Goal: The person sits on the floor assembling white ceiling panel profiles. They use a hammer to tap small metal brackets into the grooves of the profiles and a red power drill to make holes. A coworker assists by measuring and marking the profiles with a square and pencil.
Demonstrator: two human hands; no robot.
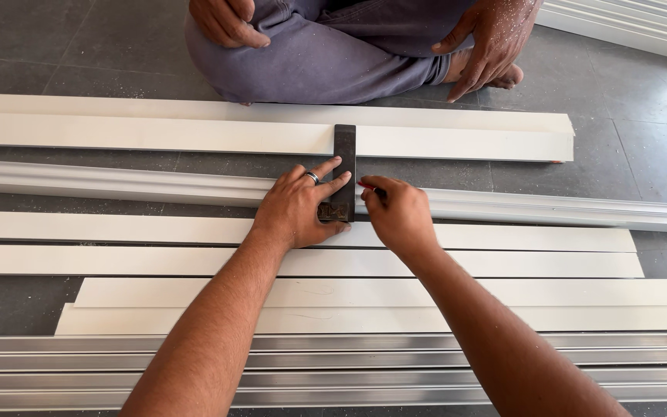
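Long white profile strips [465, 262] and silvery aluminium rails [426, 371] lie side by side across the grey tiled floor [642, 147], with only narrow strips of bare floor between them and open tile at the far right beside a seated person's knees [326, 62]. The left hand [296, 210], ring on one finger, presses flat on a dark try square [343, 174] standing across the pale rail [117, 179] and the far white strip [194, 137]. Just beside the square's blade, the right hand [399, 215] is closed around a red-tipped marker [366, 186], mostly hidden.
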